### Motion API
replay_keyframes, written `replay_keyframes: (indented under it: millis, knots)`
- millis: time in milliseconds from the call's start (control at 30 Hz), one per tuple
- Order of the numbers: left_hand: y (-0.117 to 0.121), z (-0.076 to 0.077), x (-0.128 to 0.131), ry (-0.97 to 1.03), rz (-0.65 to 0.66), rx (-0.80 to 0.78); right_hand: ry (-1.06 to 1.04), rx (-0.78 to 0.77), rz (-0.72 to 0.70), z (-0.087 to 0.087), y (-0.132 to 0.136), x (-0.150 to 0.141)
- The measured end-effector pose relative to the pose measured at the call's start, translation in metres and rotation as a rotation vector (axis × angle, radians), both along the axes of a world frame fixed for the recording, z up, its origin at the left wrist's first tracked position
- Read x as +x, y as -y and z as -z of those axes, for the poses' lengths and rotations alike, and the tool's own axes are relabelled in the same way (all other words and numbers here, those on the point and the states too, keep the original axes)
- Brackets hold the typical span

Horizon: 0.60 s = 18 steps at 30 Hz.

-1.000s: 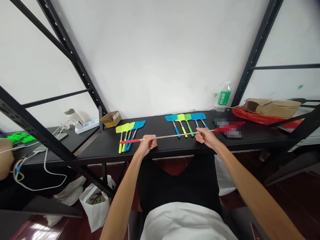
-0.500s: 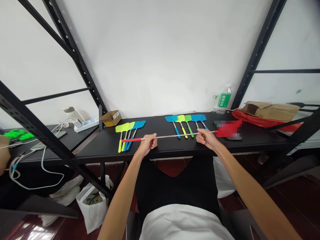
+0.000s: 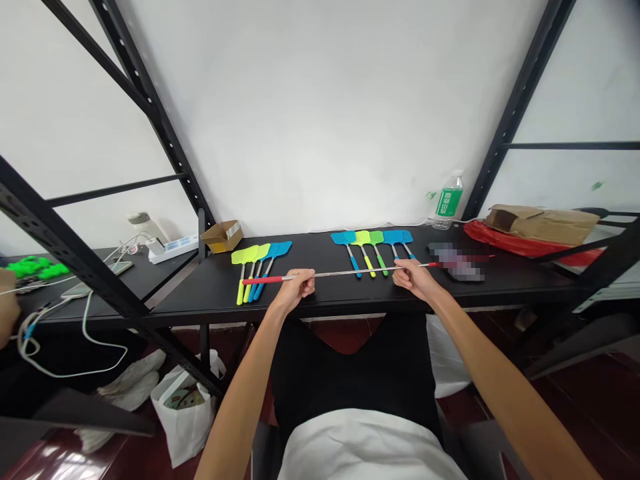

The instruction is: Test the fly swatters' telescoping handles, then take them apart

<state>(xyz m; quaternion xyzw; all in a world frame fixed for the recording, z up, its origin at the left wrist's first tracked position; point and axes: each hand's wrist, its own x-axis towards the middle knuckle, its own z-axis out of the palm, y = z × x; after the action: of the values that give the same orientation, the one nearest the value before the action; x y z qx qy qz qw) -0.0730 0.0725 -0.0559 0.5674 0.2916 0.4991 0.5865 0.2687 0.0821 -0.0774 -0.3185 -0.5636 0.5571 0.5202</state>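
Note:
A red fly swatter (image 3: 264,281) with a drawn-out metal rod lies level across both my hands, above the front of the black table. My left hand (image 3: 299,285) is closed around the rod just beside the red handle. Near the head end, my right hand (image 3: 411,277) pinches the rod. The swatter's red head is turned edge-on and shows only as a thin line. Behind my left hand several yellow and blue fly swatters (image 3: 274,250) lie side by side. Another row of blue, yellow and green fly swatters (image 3: 362,237) lies behind my right hand.
A small open cardboard box (image 3: 220,239) and a power strip (image 3: 175,247) are at the left. To the right stand a water bottle (image 3: 448,200), a blurred object (image 3: 463,267) and a cardboard package (image 3: 543,223) on red plastic. Black metal posts (image 3: 165,127) frame the table.
The red swatter's head has turned from flat, facing me, to edge-on, uncovering the blurred object behind it. Both hands keep their places on the rod.

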Motion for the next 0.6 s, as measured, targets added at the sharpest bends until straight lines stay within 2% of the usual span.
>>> replay_keyframes:
  millis: [600]
  knots:
    - [-0.0052, 0.0045, -0.0023, -0.009, 0.006, -0.022, -0.018, -0.007, 0.007, -0.0027, 0.0022, -0.0029]
